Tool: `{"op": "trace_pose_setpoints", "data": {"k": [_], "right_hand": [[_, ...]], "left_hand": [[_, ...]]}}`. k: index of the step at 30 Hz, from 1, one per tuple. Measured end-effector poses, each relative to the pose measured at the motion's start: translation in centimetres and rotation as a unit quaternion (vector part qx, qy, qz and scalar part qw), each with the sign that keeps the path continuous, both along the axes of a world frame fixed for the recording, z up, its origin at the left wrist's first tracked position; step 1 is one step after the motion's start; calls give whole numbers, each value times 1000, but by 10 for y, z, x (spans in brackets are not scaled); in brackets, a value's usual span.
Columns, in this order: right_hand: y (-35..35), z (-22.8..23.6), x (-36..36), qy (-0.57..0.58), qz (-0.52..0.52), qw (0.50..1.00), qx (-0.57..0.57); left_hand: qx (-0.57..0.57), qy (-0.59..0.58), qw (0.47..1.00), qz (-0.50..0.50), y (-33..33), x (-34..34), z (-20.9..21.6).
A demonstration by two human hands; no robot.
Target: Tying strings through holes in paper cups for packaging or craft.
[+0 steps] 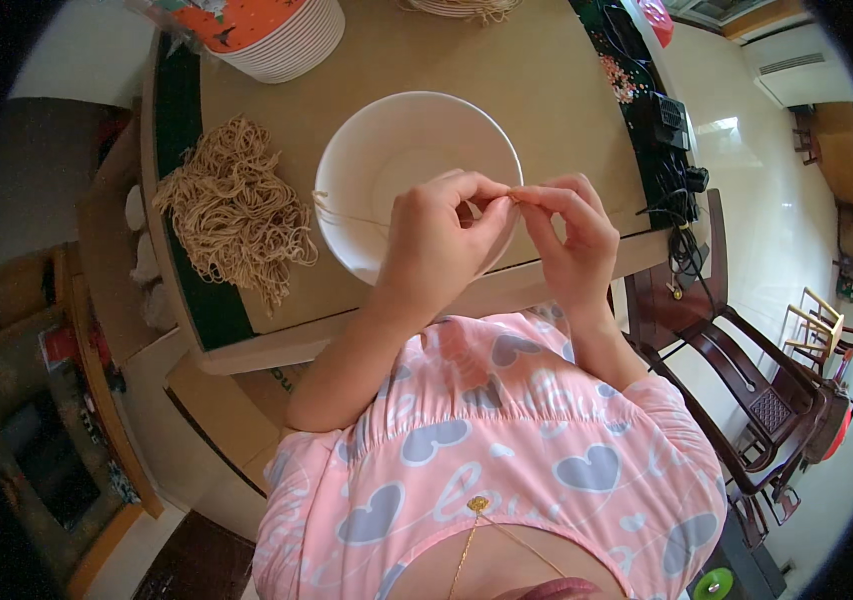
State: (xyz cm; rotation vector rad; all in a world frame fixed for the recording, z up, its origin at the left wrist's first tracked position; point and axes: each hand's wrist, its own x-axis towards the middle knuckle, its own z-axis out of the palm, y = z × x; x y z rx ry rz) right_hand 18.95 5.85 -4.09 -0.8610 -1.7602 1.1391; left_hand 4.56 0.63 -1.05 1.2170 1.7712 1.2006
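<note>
Head view: the left hand (439, 235) and right hand (569, 232) pinch one tan string (347, 214) over the white bowl (352, 170); tugging unevenly could snap it.

left hand (437, 235) covers the white bowl's (387, 140) near rim. thin strand (347, 213) pinched between fingertips, too fine to identify. stack of bowls (282, 35) and woven item (462, 8) cut by top edge. bench (547, 80) far side out of frame. right hand (572, 235) hides its own palm.

stack of bowls (287, 40) | black cables (682, 190) | dark wooden chair (757, 400)
</note>
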Motion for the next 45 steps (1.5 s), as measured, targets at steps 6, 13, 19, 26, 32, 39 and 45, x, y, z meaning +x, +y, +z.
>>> {"op": "trace_pose_setpoints", "data": {"k": [6,13,19,26,32,39,45], "right_hand": [[-2,-6,-1,31,-6,999,27],[1,-7,3,70,-18,995,-69],[6,-6,5,28,2,999,-28],[8,-2,3,5,-1,999,-39],[11,1,4,-6,0,997,-73],[7,17,5,-69,11,996,56],[13,17,5,-80,26,994,72]], "left_hand": [[-14,-85,996,-19,2,-2,-1],[-18,-58,998,-16,3,-2,1],[11,-41,999,-21,2,0,1],[33,-6,999,-20,0,2,2],[74,188,978,-47,-1,4,7],[75,201,976,-37,-1,5,2],[97,179,978,-44,-1,5,1]]}}
